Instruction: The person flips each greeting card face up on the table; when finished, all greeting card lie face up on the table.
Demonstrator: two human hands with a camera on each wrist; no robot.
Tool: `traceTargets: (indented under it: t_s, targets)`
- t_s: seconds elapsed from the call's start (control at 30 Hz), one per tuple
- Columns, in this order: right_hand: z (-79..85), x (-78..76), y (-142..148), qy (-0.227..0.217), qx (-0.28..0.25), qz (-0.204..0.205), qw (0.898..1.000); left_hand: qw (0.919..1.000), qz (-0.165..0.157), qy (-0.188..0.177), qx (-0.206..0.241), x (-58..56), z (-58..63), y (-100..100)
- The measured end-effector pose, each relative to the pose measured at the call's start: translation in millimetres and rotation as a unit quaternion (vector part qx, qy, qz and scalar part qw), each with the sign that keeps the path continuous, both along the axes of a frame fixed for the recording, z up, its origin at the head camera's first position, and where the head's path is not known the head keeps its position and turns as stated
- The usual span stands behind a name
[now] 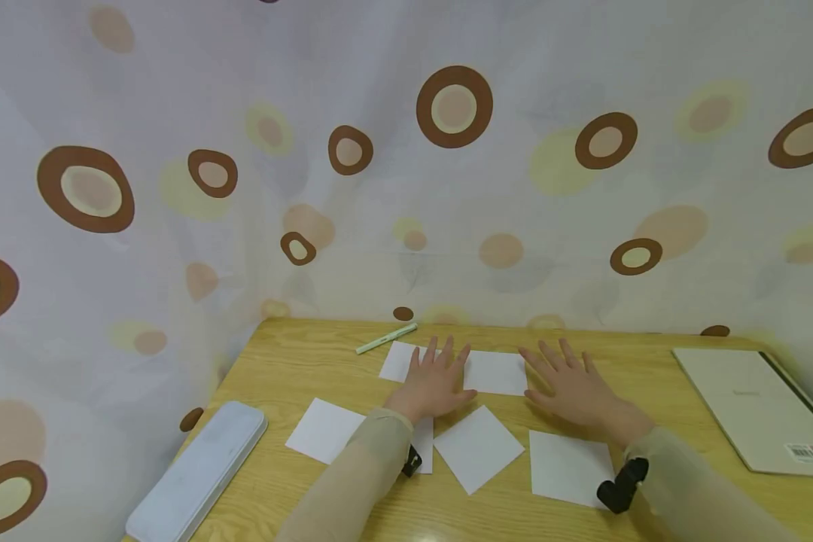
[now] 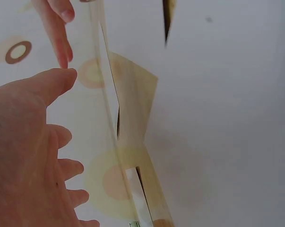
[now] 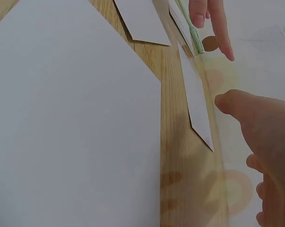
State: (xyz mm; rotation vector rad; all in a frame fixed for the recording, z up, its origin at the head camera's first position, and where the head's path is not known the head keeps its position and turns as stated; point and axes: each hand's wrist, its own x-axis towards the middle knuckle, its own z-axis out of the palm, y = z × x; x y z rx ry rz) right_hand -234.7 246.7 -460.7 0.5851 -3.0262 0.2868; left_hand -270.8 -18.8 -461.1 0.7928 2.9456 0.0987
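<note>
Several white paper squares lie on the wooden table. My left hand (image 1: pixel 433 384), palm down with fingers spread, is over the back-left sheet (image 1: pixel 394 361) and beside the back-middle sheet (image 1: pixel 496 373). Its forearm partly covers a left sheet (image 1: pixel 324 432) and another sheet (image 1: pixel 424 446). To the right, my right hand (image 1: pixel 572 385) also has its fingers spread, near the right edge of the back-middle sheet. A tilted sheet (image 1: pixel 479 450) lies between the forearms, and a right sheet (image 1: pixel 569 465) sits by the right wrist. Both hands hold nothing; I cannot tell whether they touch the table.
A pale green pen (image 1: pixel 386 339) lies at the back, behind the sheets. On the left is a light blue case (image 1: pixel 199 470). A flat beige tablet-like slab (image 1: pixel 752 406) with a barcode label lies at the right. A patterned curtain (image 1: pixel 515 188) borders the table's back.
</note>
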Motion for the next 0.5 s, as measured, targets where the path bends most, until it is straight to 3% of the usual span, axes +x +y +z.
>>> traceTargets:
  t_s: [0.5]
  targets:
    - [-10.9, -11.6, 0.6, -0.012, -0.009, 0.026, 1.0, 0.9998, -0.013, -0.014, -0.009, -4.9, -2.1, 0.8]
